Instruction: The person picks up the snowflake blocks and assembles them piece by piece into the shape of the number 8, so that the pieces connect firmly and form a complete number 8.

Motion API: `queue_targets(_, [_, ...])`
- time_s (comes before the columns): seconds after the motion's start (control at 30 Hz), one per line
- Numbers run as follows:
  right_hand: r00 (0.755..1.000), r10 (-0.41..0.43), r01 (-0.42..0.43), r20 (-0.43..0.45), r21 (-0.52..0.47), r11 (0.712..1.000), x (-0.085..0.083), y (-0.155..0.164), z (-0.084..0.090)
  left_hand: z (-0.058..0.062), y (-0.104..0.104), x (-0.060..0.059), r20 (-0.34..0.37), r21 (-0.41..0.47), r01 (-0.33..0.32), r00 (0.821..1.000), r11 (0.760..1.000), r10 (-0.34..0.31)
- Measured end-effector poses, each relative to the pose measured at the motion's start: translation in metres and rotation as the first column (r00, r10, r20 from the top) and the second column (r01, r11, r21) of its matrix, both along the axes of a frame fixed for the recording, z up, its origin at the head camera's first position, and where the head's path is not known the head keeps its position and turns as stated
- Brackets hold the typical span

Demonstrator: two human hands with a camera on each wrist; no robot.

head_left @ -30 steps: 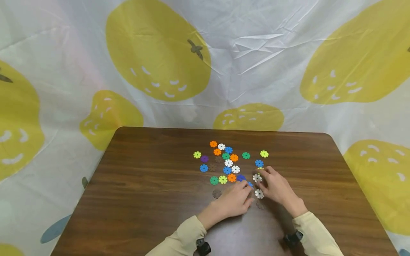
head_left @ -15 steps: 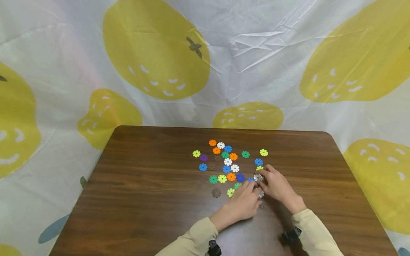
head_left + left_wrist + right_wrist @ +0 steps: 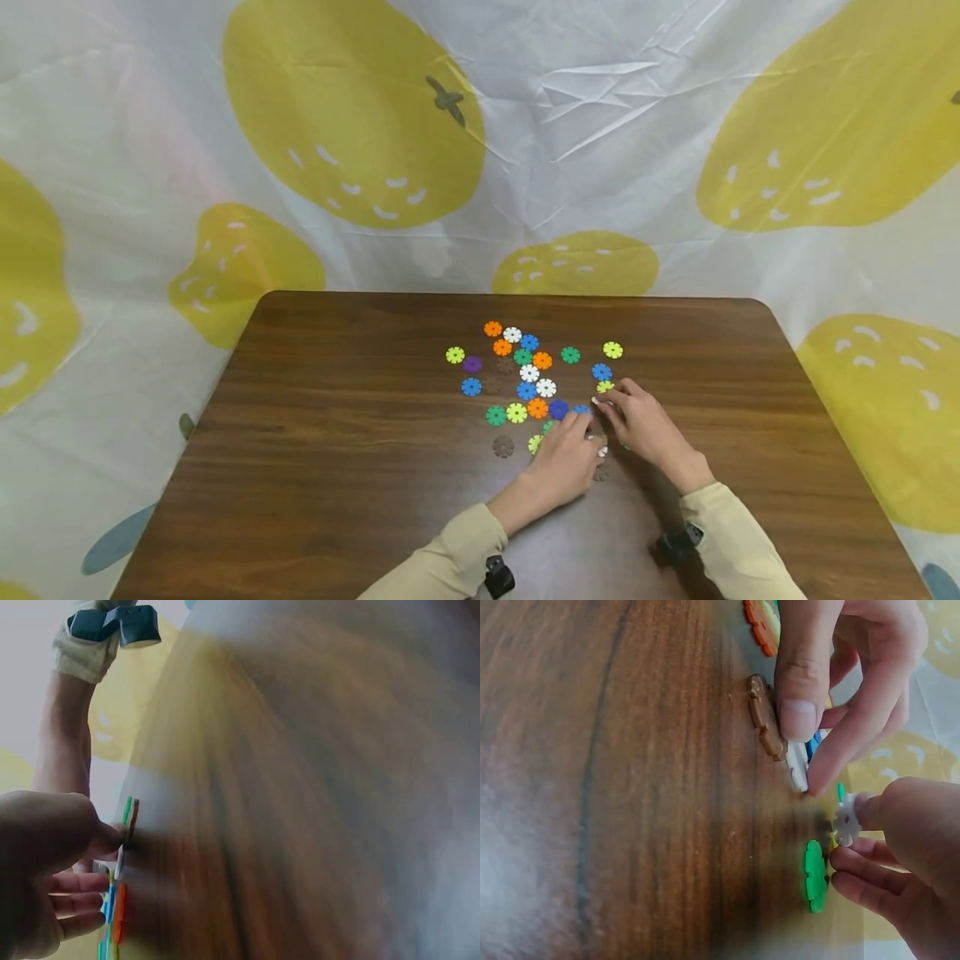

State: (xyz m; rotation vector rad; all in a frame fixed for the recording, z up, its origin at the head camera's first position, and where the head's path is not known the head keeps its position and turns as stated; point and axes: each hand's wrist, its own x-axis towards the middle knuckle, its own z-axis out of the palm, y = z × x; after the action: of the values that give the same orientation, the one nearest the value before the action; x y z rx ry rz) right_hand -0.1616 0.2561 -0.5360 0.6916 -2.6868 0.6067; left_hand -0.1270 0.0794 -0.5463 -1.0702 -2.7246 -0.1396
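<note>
Near the table's middle, my left hand (image 3: 564,460) pinches a white notched disc (image 3: 798,766) between thumb and index finger, low at the tabletop. A brown disc (image 3: 763,716) lies right beside it. My right hand (image 3: 651,425) holds another white disc (image 3: 846,820) by thumb and fingertips, tipped on edge and a little above the table. Below that hand, a green disc (image 3: 815,876) rests on the wood. A yellow-green disc (image 3: 605,387) lies just beyond the right fingertips. My left fingers partly hide a blue disc (image 3: 581,411) in the head view.
Several coloured notched discs lie flat in a loose cluster, among them an orange disc (image 3: 492,329), a purple disc (image 3: 472,364) and a dark brown disc (image 3: 503,447). The wooden table (image 3: 360,467) ends at a curtain (image 3: 420,258) printed with yellow fruit.
My right hand has picked up a white disc from the table. The left hand has moved right, from beside the blue discs to the lower white disc, uncovering green and yellow-green discs.
</note>
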Motion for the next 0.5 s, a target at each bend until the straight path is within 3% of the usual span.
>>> queue_targets(0.1, [0.998,0.000,-0.001,-0.058,-0.012,1.000,-0.0010,0.0004,-0.0026,0.0012,-0.0033,-0.0022,0.037,0.038,-0.020,0.999,0.999,0.019])
queue_targets(0.2, [0.995,-0.010,0.008,-0.102,-0.024,1.000,-0.0012,0.0008,-0.0044,0.0029,-0.0055,-0.0038,0.126,0.078,-0.051,0.991,0.996,0.041])
queue_targets(0.5, [0.994,-0.023,0.018,-0.106,-0.048,0.999,0.0001,-0.0024,-0.0034,0.0061,-0.0078,-0.0095,0.351,0.094,-0.128,0.932,0.987,0.087])
